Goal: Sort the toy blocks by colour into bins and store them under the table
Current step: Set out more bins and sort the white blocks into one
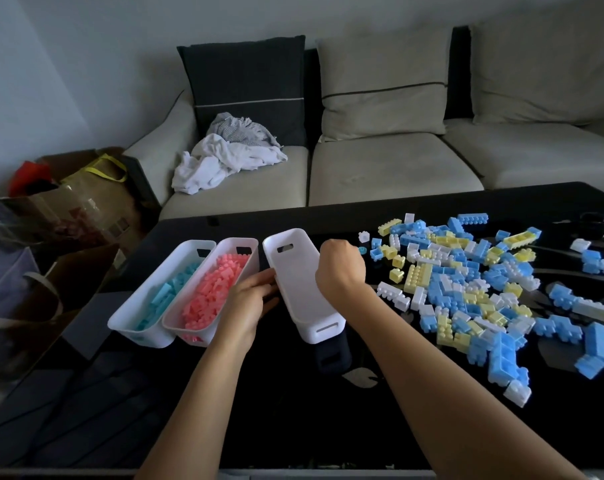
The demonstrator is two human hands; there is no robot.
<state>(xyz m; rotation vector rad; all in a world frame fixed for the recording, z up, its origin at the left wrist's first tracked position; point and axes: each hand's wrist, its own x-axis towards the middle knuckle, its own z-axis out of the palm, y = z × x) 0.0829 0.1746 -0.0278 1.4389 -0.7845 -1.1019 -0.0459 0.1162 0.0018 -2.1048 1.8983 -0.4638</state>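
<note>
Three white bins stand in a row on the black glossy table (293, 393). The left bin (127, 317) holds turquoise blocks, the middle bin (176, 327) holds pink blocks. The third bin (304, 282) has nothing in it and is tilted up. My left hand (248, 303) grips its left rim and my right hand (340, 268) grips its right rim. A large loose pile of blue, yellow and white blocks (473, 289) spreads over the table to the right of the bins.
A beige sofa (380, 168) runs behind the table, with a dark cushion (248, 84) and crumpled white cloth (224, 157) on it. Paper bags (79, 199) stand on the floor at the left. A few stray blue and white blocks (598, 261) lie near the table's right edge.
</note>
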